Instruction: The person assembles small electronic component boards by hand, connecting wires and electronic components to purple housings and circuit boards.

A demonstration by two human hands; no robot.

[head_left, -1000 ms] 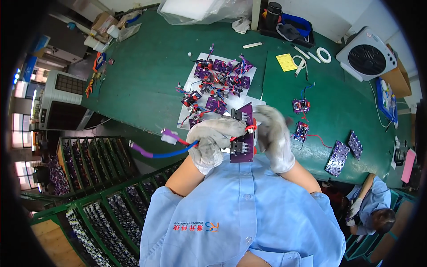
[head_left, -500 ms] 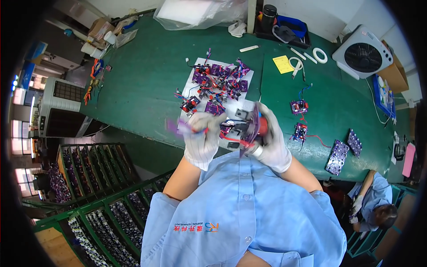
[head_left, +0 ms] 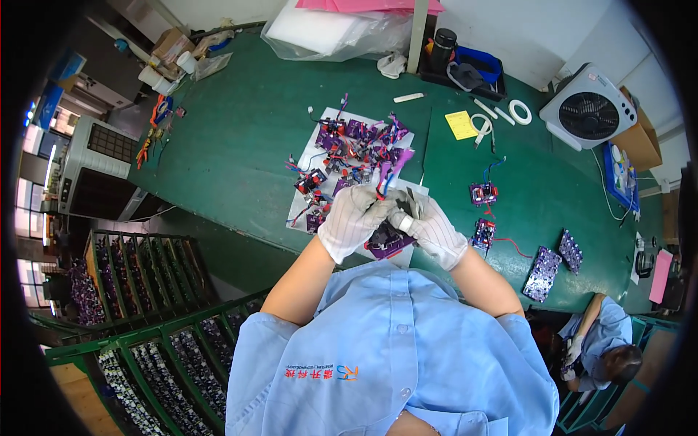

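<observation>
Both hands wear white striped gloves and meet above the near edge of the green table. My left hand is closed on a bundle of red, blue and purple wires that sticks up beyond the fingers. My right hand grips a purple circuit board with black parts on it, tilted in front of my shirt. The fingertips of both hands nearly touch over the board and partly hide it. Just beyond lies a pile of wired purple circuit boards on a white sheet.
Two wired boards and two bare boards lie to the right. Further back are tape rolls, a yellow note and a fan. Racks of boards stand at left. A co-worker sits at lower right.
My hands have come together. The board in my right hand has turned from upright and lowered toward me. The wires in my left hand have swung from the left to point up beyond the fingers.
</observation>
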